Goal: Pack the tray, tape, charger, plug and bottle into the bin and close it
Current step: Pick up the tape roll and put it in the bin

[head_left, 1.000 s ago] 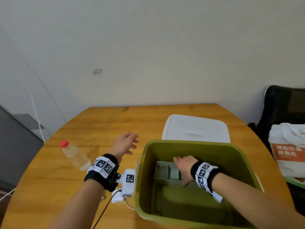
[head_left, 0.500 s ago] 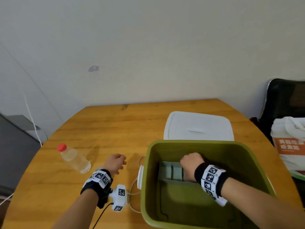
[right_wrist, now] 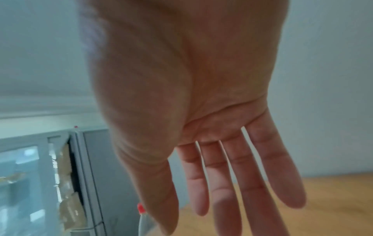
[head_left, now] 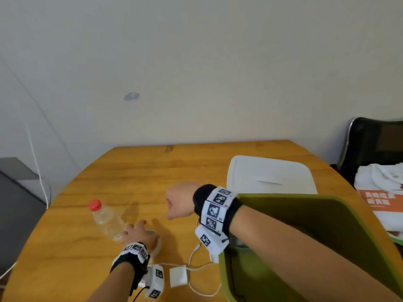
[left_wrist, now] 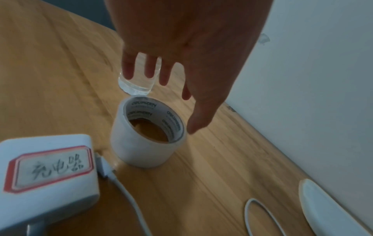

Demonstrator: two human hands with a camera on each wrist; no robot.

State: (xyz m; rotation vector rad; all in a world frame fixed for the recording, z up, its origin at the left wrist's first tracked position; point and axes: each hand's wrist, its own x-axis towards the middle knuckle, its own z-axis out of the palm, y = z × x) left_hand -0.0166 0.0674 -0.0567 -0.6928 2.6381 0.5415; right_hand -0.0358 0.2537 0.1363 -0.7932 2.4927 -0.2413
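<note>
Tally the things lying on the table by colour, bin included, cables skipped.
White: 4 (tape, charger, plug, lid)
Clear, red cap: 1 (bottle)
Green: 1 (bin)
Total: 6
</note>
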